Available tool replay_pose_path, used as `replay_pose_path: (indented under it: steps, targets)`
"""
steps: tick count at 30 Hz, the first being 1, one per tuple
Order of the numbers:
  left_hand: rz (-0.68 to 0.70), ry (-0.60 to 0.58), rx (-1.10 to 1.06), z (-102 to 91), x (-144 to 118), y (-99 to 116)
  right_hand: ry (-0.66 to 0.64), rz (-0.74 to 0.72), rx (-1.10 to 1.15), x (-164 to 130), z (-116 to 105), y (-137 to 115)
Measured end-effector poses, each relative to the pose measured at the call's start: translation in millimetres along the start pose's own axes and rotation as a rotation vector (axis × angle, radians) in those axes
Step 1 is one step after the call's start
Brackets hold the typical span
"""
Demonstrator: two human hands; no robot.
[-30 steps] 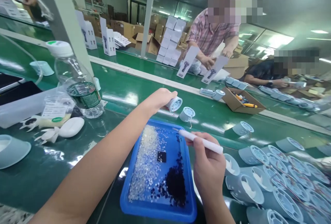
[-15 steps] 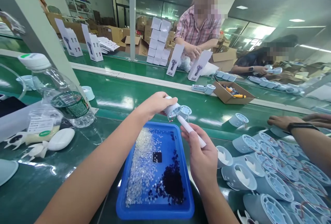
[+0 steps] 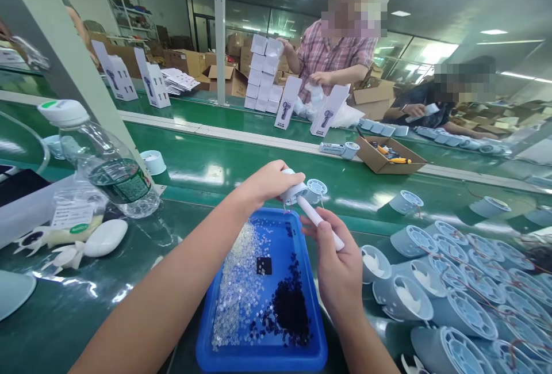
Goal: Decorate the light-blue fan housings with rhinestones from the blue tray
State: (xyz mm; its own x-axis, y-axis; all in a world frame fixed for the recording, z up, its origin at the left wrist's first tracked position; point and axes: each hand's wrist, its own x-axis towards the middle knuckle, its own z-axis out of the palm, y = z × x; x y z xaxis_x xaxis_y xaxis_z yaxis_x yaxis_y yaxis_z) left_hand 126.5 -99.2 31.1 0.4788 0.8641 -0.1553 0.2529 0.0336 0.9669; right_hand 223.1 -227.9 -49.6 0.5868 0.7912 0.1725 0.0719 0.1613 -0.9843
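My left hand (image 3: 269, 182) grips a small pale-blue fan housing (image 3: 294, 192) above the far edge of a blue tray (image 3: 263, 355). My right hand (image 3: 335, 264) holds a white pen-like tool (image 3: 321, 223) whose tip touches the housing's open face. The tray holds several tiny clear pieces (image 3: 239, 282) on its left side, several dark pieces (image 3: 288, 309) on its right, and a small black square (image 3: 261, 265). A second housing (image 3: 316, 190) lies on the belt just behind the one I hold.
Several pale-blue housings (image 3: 452, 299) are piled at the right. A water bottle (image 3: 103, 167), white fan blades (image 3: 64, 256) and a white oval part (image 3: 106, 237) lie at the left. Across the green belt a person handles white boxes (image 3: 287, 102) beside a cardboard box (image 3: 388, 158).
My left hand brought the housing back from the belt to above the tray, and my right hand swung the pen's tip up against it. A co-worker's hands at the right withdrew.
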Motion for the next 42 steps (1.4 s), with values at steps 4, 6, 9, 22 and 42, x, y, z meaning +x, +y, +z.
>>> replay_pose_path:
  steps: [4, 6, 9, 22, 42]
  targets:
    - [0.171, 0.231, -0.129, 19.8, -2.4, 0.7, -0.152, 0.031, -0.188, -1.8, -0.3, -2.4]
    - [0.284, 0.362, -0.19, 30.1, -2.0, -2.4, -0.267, 0.048, -0.206, -3.7, 0.6, -2.3]
    - [0.367, 0.483, -0.196, 41.1, -1.9, -7.7, -0.305, 0.045, -0.14, -7.1, 3.4, -1.4]
    - [0.141, 0.343, -0.619, 52.1, 9.2, -24.5, -0.318, 0.391, 0.448, -0.3, 3.2, -22.2]
    - [-0.221, -0.117, -0.661, 15.8, -3.6, 8.8, -0.121, 0.325, 0.474, 16.4, -3.6, -20.9]
